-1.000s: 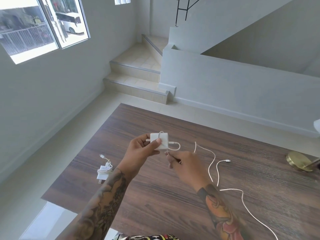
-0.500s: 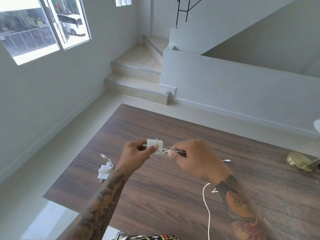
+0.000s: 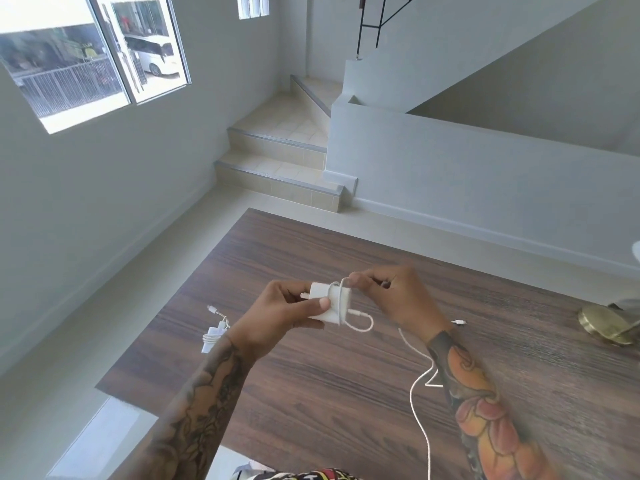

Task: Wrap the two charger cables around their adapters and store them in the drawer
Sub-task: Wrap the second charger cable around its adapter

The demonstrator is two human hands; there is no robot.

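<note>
Dark wood table (image 3: 329, 393) spreads beneath both hands, with stairs (image 3: 277, 157) beyond. Left hand (image 3: 277, 315) grips the white adapter (image 3: 329, 303) above the tabletop, thumb pressed on its face. Right hand (image 3: 398, 296), half a second ago level with the adapter's side, has risen to its upper edge, pinching the white cable (image 3: 417, 386), which now crosses the adapter's face. Slack trails down under the right wrist. Left of the grip lies the other, already wrapped charger (image 3: 213, 336).
</note>
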